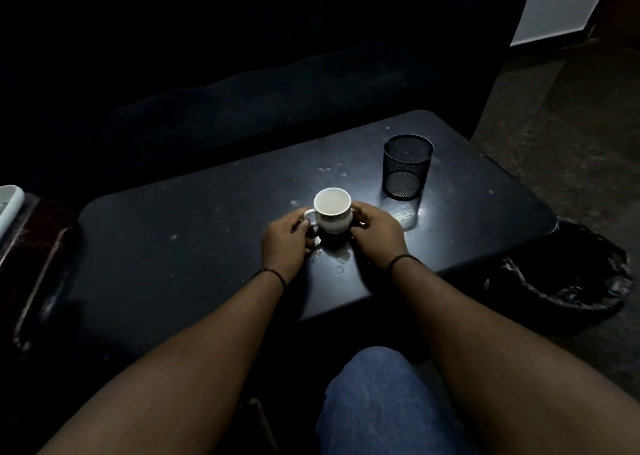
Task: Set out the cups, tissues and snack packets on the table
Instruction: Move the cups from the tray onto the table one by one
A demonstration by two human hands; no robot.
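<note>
A small white cup with a faint pattern stands upright near the middle of the dark low table. My left hand pinches its handle on the left side. Against the cup's right wall rests my right hand, fingers curled around it. The cup looks empty inside. No tissues or snack packets are visible.
A black mesh pen holder stands behind and to the right of the cup. A dark sofa runs behind the table. A bin lined with a black bag sits on the floor at right. A reddish tray lies at left. My knee is below.
</note>
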